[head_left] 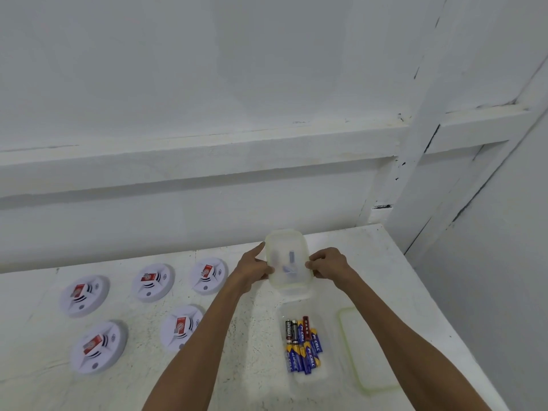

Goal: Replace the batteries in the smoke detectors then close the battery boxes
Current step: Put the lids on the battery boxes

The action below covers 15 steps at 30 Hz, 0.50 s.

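Several white round smoke detectors, such as one (84,295) at the far left and one (181,327) nearer me, lie on the white table (394,277), each with a red label. A translucent lidded battery box (287,261) with faint shapes inside is gripped between my left hand (253,266) and my right hand (329,264), fingers on its two long edges. Closer to me stands an open clear box (305,345) holding several blue-yellow, black and red batteries (302,345). Its loose lid (364,351) lies to the right.
A white wall with a raised ledge (207,155) runs behind the table. The table's right edge (444,315) drops off close to the loose lid. A white post (421,161) stands at the back right corner.
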Available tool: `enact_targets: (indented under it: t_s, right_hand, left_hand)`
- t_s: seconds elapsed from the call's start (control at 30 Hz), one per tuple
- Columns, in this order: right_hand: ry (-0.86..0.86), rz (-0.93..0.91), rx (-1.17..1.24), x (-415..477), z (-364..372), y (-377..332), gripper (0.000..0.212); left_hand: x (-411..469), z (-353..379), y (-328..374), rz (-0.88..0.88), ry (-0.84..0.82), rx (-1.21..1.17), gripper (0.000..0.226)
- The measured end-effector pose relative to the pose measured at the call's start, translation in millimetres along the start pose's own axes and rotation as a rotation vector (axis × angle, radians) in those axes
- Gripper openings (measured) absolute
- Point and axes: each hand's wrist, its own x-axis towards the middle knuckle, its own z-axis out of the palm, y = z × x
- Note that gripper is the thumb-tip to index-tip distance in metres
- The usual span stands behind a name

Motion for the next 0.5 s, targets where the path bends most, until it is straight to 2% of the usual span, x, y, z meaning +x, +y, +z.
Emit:
enact_targets:
  t_s: [0.03, 0.13, 0.17, 0.23, 0.3, 0.33, 0.43, 0.5]
  right_hand:
    - [-0.008, -0.012, -0.026, -0.4, -1.2, 1.5, 0.009]
    - [-0.102, -0.093, -0.163, -6.9, -3.6, 3.2, 0.029]
    - [-0.178, -0.129, -0.195, -9.0, -4.5, 3.4, 0.041]
    - [-0.325, -0.210, -0.274, -11.7, -9.4, 3.6, 0.079]
    - [-0.348, -0.299, -0.451, -11.0, -12.6, 4.6, 0.114]
    - [-0.333, -0.333, -0.525, -9.7, -13.1, 5.9, 0.122]
    - [-0.273, -0.422, -0.684, -7.7, -10.8, 10.3, 0.120]
    - [-0.222, -0.468, -0.796, -5.8, -10.2, 14.8, 0.121]
  left_hand:
    - [-2.2, 0.6, 0.2, 0.005, -0.007, -0.006, 0.088]
    - [-11.8, 1.2, 4.5, 0.008, -0.070, -0.029, 0.088]
    - [-13.4, 1.0, 6.3, 0.007, -0.109, -0.042, 0.090]
    - [-12.6, 1.4, 8.4, -0.005, -0.184, -0.058, 0.102]
    - [-8.6, 0.8, 10.5, -0.018, -0.215, -0.033, 0.108]
    - [-5.9, 0.6, 11.8, -0.019, -0.213, -0.009, 0.103]
    - [-1.0, 3.6, 18.5, -0.017, -0.142, 0.050, 0.076]
    - [2.5, 7.2, 19.9, 0.013, -0.112, 0.112, 0.075]
